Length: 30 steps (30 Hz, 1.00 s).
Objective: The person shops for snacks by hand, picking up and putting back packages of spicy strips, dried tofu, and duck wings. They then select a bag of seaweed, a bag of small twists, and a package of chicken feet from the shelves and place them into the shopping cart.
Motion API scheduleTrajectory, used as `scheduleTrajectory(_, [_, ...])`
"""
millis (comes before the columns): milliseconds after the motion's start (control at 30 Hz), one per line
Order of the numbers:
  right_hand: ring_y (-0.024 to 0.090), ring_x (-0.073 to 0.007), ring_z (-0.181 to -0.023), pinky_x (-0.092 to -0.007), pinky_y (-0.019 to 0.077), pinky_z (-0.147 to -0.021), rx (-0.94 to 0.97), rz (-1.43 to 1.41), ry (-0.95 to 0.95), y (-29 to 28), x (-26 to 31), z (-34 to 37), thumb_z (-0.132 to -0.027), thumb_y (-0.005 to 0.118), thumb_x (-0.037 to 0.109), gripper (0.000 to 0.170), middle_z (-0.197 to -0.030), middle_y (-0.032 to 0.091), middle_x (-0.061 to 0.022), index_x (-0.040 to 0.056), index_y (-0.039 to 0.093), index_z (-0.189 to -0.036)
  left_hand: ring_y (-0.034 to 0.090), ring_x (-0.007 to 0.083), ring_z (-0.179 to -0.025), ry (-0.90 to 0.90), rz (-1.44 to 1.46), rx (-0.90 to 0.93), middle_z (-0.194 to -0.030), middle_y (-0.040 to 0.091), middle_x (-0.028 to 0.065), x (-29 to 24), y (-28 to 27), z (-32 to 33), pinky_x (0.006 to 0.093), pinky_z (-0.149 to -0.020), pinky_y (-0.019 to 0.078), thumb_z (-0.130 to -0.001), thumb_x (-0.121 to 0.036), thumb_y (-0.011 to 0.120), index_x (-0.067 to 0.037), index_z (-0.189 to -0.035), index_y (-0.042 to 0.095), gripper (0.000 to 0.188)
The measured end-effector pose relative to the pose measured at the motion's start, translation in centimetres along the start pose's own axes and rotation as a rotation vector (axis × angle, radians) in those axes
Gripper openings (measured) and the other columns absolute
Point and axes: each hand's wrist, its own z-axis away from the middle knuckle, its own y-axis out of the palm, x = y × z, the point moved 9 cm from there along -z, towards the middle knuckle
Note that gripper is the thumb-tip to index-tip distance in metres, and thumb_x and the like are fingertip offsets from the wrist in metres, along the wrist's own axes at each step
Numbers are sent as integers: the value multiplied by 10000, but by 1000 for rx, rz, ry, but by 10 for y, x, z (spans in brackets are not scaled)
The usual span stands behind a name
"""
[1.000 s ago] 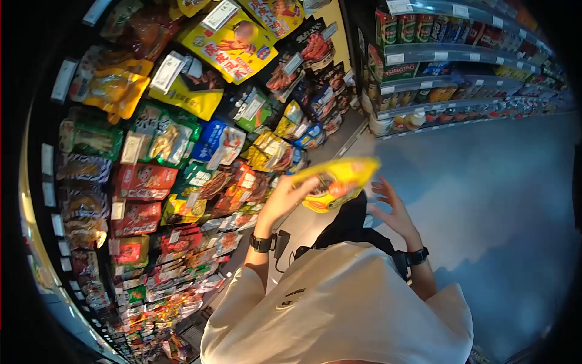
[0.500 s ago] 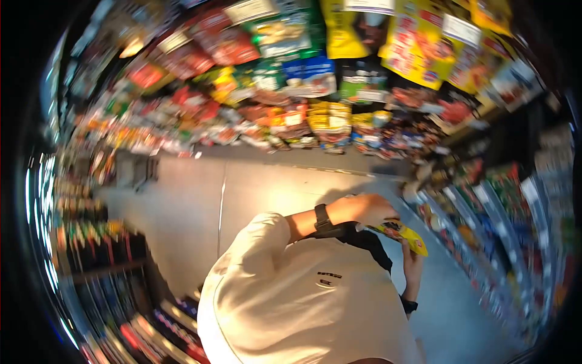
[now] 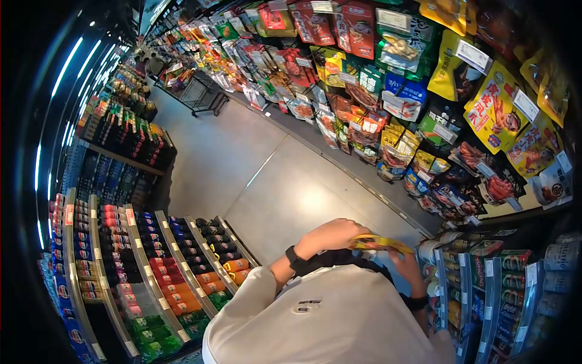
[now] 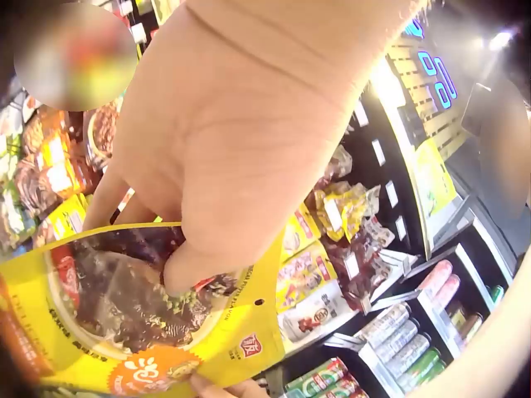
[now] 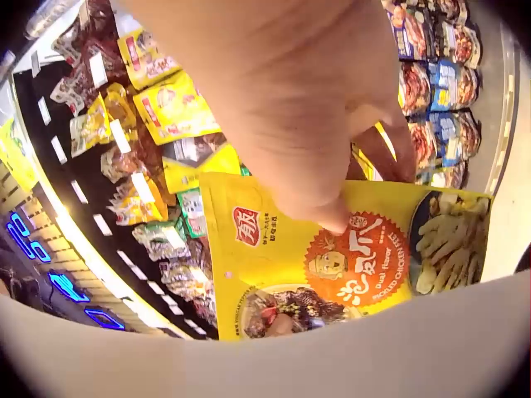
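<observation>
A yellow pouch of pickled chicken feet (image 3: 383, 244) is between both hands in front of the chest, seen nearly edge-on in the head view. The left hand (image 3: 333, 234) pinches one end, its thumb across the picture of dark food on the pouch's front (image 4: 224, 332). At the other end, the right hand (image 3: 407, 267) grips the pouch, its thumb pressing beside the orange emblem (image 5: 357, 265). The right thumb's tip shows at the lower edge in the left wrist view. Most of the other fingers are hidden behind the pouch.
A rack of hanging snack pouches (image 3: 403, 97) runs along the upper right. Shelves of bottled drinks (image 3: 163, 273) stand at lower left, and shelves of cans (image 3: 515, 279) at right. Down the aisle floor (image 3: 242, 151) stands a shopping cart (image 3: 197, 94).
The view has turned left, bringing the aisle and drink shelves in. The right hand, open and apart from the pouch a second ago, now grips it together with the left hand.
</observation>
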Motion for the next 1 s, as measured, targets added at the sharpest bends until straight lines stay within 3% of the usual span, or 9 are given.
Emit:
scheduleTrajectory(133, [673,-226,-1032,-306,503,-922,105,-41,-269,41,71,-32,-957,645,59,243,-1114,707,-145,-20,660,-1186,670,346,-1052,-27,15,-266,-1118,716,148,28,-28,53,446,-925,526,-858,-76,633,-73,-1240,665,383])
scheduleTrajectory(200, [665,-211,-1033,-303,502,-926,201,-21,-205,65,64,-51,-968,640,66,241,-1103,706,-130,-12,657,-1195,673,321,-1036,45,-38,-522,-1086,718,126,38,-49,81,420,-904,531,-848,-24,600,-86,-1196,685,364])
scheduleTrajectory(367, [622,-156,-973,-313,505,-874,203,-34,-241,120,100,-88,-992,615,81,213,-1085,689,-78,-17,643,-1179,686,329,-930,-66,168,-572,-1019,720,153,80,-95,141,398,-837,552,-895,-73,640,-48,-1135,715,253])
scheduleTrajectory(467, [598,-142,-1089,-312,490,-954,203,-139,-221,163,125,-115,-1013,624,142,275,-1176,657,-61,-14,609,-1240,684,370,-833,-88,286,-622,-940,701,200,124,-104,178,410,-768,547,-886,-71,641,-41,-1131,703,254])
scheduleTrajectory(567, [573,-120,-1126,-302,476,-976,178,-329,-62,194,118,-143,-1039,615,223,348,-1216,640,-47,-9,582,-1296,689,377,-872,-106,506,-612,-982,705,214,168,-116,201,408,-806,548,-865,-28,621,-25,-1141,696,286])
scheduleTrajectory(633, [574,-111,-1102,-291,474,-964,156,-318,-83,209,149,-160,-1052,598,279,377,-1201,640,-37,-22,592,-1279,699,373,-910,-119,548,-536,-1023,701,229,178,-140,213,405,-859,545,-848,12,593,-12,-1204,666,364])
scheduleTrajectory(767, [599,-92,-1036,-289,495,-922,108,-176,-4,220,179,-182,-1058,583,295,386,-1135,678,-20,-41,627,-1243,690,369,-986,-18,565,-651,-1086,714,215,207,-164,219,389,-922,521,-931,-24,577,-5,-1301,606,372])
scheduleTrajectory(900, [603,-81,-1033,-282,501,-914,52,-253,-5,226,182,-216,-1059,579,295,396,-1159,691,-29,-43,631,-1260,695,316,-979,-84,667,-550,-1098,704,239,249,-180,198,361,-901,520,-1008,-133,558,47,-1278,605,328])
scheduleTrajectory(1000, [621,-83,-1026,-280,510,-913,-4,-220,-16,218,177,-259,-1066,564,292,386,-1178,695,-40,-36,640,-1255,660,162,-923,-82,816,-545,-1039,722,144,300,-190,157,314,-857,519,-1050,-221,554,76,-1246,606,359])
